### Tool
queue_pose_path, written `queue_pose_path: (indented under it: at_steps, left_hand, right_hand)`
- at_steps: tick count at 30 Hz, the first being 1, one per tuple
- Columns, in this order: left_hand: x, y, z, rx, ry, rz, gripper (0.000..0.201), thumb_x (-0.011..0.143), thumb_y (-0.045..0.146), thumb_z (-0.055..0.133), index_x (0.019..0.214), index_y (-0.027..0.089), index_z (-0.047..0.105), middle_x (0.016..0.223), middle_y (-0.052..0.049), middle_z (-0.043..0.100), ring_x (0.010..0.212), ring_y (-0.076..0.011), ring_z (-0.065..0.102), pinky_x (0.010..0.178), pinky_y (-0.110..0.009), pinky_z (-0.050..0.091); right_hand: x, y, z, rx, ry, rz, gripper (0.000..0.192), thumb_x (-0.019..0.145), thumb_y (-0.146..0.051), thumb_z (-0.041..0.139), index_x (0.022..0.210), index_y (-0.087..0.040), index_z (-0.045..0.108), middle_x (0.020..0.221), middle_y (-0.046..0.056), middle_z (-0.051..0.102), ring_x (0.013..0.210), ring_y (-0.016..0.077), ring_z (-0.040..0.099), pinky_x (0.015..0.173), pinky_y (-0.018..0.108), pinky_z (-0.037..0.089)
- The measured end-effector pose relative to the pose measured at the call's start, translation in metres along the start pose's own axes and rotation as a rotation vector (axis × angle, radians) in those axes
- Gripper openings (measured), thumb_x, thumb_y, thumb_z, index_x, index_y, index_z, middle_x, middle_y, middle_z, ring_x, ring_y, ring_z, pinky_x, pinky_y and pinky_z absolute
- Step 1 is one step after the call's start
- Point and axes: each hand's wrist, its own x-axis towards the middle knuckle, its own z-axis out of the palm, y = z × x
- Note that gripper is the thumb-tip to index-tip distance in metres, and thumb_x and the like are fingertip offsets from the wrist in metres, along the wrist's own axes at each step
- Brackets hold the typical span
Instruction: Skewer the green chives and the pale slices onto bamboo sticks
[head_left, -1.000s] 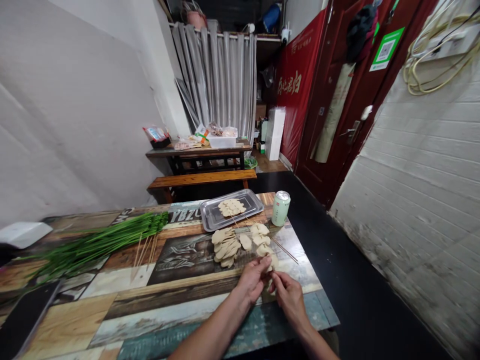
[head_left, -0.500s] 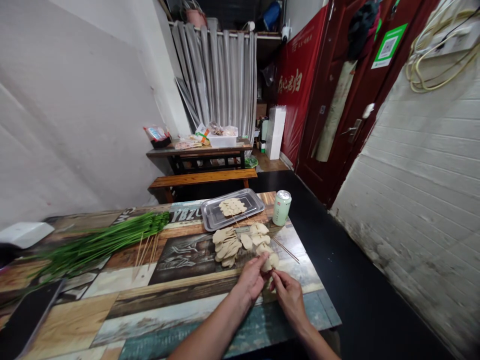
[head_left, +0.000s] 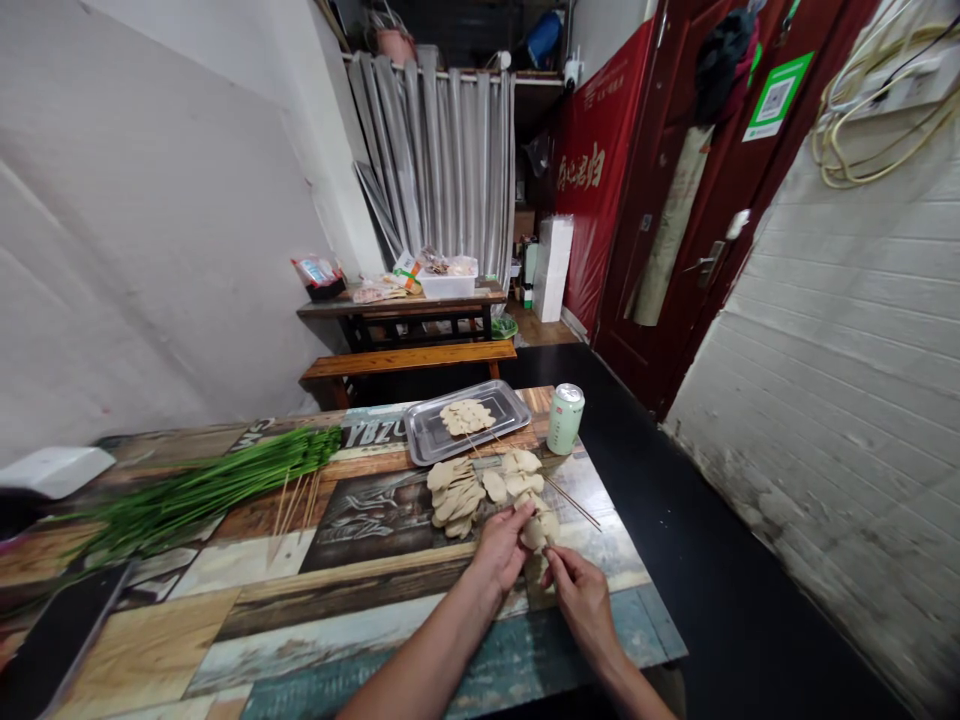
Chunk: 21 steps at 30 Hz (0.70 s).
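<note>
Pale, thin slices of food are pinched between the thumb and fingers of my left hand. Close by on the right, my right hand grips a thin skewer at the near edge of these slices; most of the stick is hidden by the fingers. Just beyond, more loose slices lie on the table, with a stacked pile of slices to their left. Two or so bare skewers rest to the right. Skewered slices lie in a clear tray farther back.
A green drink can stands by the table's right edge. Long green stalks and several skewers lie on the left of the patterned table. A bench and second table stand beyond.
My hands have barely moved. The slices in my left hand show a little more openly, and my left fingers have shifted slightly on them. The view has tilted up a little.
</note>
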Motion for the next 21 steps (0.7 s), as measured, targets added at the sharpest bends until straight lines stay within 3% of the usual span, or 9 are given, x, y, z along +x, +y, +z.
queue_pose_path:
  at_steps: [7,15,21]
  left_hand:
    - [-0.002,0.004,0.0,0.024,0.027,0.023,0.028,0.054,0.022,0.076,0.073,0.007,0.061,0.063,-0.006,0.064,0.05,-0.0131,0.058,0.05,-0.024,0.046]
    - [-0.001,0.004,0.001,-0.029,0.025,0.047,0.03,0.051,0.021,0.077,0.075,0.01,0.064,0.065,-0.005,0.065,0.053,-0.0136,0.059,0.054,-0.025,0.047]
    - [0.001,0.009,-0.003,-0.056,-0.064,0.038,0.028,0.055,0.025,0.075,0.076,0.009,0.065,0.071,-0.009,0.067,0.062,-0.0161,0.061,0.06,-0.025,0.048]
  right_hand:
    - [-0.001,0.003,0.001,-0.044,-0.031,0.039,0.038,0.082,-0.044,0.043,0.067,-0.016,0.064,0.053,0.001,0.059,0.051,0.0161,0.054,0.05,0.022,0.039]
    - [0.001,0.015,0.004,0.026,-0.038,0.064,0.04,0.076,-0.05,0.048,0.075,-0.015,0.068,0.054,0.003,0.06,0.051,0.0177,0.056,0.048,0.023,0.043]
    - [-0.001,0.02,0.002,0.044,-0.015,0.155,0.042,0.069,-0.053,0.055,0.08,-0.017,0.071,0.053,0.004,0.062,0.049,0.0184,0.056,0.046,0.023,0.045]
